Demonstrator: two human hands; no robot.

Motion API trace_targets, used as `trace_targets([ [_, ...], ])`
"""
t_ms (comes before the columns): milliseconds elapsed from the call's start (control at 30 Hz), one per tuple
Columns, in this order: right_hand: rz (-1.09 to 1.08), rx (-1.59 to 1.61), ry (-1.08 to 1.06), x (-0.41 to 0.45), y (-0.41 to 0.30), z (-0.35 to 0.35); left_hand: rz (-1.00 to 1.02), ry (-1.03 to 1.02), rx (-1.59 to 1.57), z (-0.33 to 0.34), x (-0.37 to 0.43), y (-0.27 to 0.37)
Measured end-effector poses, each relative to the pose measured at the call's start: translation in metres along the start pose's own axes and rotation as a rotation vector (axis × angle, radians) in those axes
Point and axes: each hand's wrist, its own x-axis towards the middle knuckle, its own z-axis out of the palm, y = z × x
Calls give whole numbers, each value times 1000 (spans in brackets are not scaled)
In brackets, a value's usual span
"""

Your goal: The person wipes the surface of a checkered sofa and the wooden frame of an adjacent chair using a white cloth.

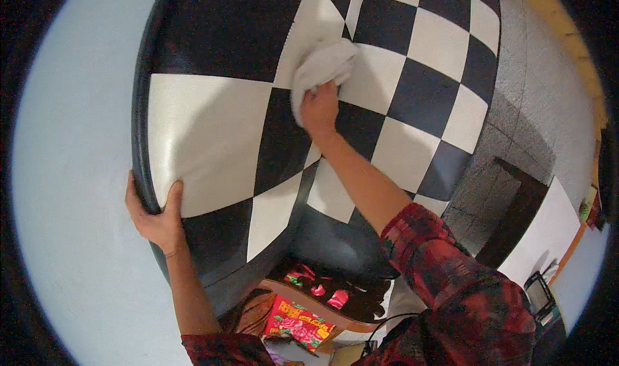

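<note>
Before me is a sofa point(208, 138) covered in black and white checked leather or leather-like material. Its backrest is on the left and its seat on the right. My right hand point(321, 112) grips a bunched white cloth point(329, 61), which lies against the cover around the crease between backrest and seat. At the backrest's outer edge, my left hand point(157, 218) clasps the black piping point(141, 124), thumb on a white panel and fingers behind. The cloth hides part of the crease.
A pale wall point(72, 172) runs behind the backrest. Below the sofa's near end stands dark wooden furniture point(319, 303) with red items on it, beside a red floral bag point(300, 322). Grey tiled floor point(527, 76) and a white tabletop point(544, 225) are on the right.
</note>
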Motion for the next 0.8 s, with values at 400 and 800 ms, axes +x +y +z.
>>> trace_targets([
  [400,383,160,-180,13,146,47,-25,-14,-115,-1,0,-20],
  [800,617,238,-35,-55,13,19,-17,2,13,-2,-1,-8],
])
